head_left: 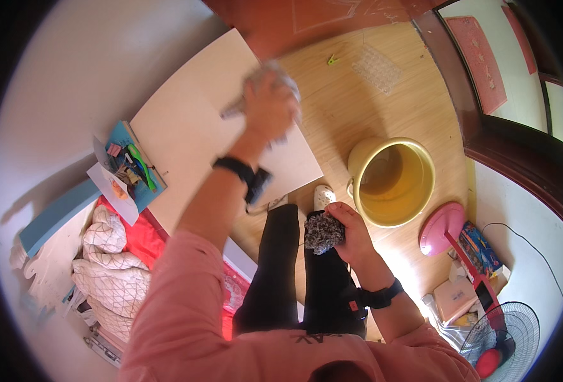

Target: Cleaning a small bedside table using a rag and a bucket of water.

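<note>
My left hand [272,105], slightly blurred, is pressed on a crumpled greyish-white cloth [234,109] against the pale tabletop [192,95]. The cloth bunches up beyond the fingers and beside the wrist. In front of my lap, my right hand [356,234] grips a dark grey, curly scouring pad [323,233] between thumb and fingers. Close to that hand, on the floor, stands a yellow bucket [363,202] with murky liquid in it.
A blue box [124,135] of small items sits at the tabletop's left edge. A pink fan [501,344] stands at lower right by boxes [454,299]. On the wood floor lie a green clip [332,60] and a clear sheet [377,69]. Bedding [113,274] is at left.
</note>
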{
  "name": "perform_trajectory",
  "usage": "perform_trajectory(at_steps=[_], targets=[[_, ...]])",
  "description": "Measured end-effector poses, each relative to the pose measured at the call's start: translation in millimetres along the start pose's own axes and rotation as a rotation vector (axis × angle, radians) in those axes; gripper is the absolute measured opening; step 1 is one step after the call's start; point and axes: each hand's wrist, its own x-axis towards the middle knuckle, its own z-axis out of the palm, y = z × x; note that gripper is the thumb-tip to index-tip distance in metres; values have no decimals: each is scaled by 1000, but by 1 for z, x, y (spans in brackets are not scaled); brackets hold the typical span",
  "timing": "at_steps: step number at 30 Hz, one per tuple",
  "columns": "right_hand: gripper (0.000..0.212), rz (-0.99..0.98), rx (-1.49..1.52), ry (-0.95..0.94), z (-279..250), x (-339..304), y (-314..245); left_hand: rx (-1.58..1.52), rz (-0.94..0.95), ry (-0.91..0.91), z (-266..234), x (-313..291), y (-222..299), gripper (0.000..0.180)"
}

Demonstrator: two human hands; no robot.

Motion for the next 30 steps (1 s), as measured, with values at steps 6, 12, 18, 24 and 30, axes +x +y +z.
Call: perform_trajectory(at_steps=[6, 12, 18, 24, 30], targets=[[9, -19, -175, -92, 3, -5, -3, -215, 217, -92, -3, -49, 69, 11], [12, 24, -154, -57, -20, -22, -3, 485, 331, -228, -35, 65, -93, 28], [14, -37, -43, -12, -56, -25, 1, 148, -160, 78, -6, 7, -2, 33], [16, -74, -127, -44, -44, -23, -3, -128, 27, -30, -12, -116, 87, 32], [21, -99, -248, -20, -54, -32, -7, 126, -415, -8, -18, -248, 13, 41]])
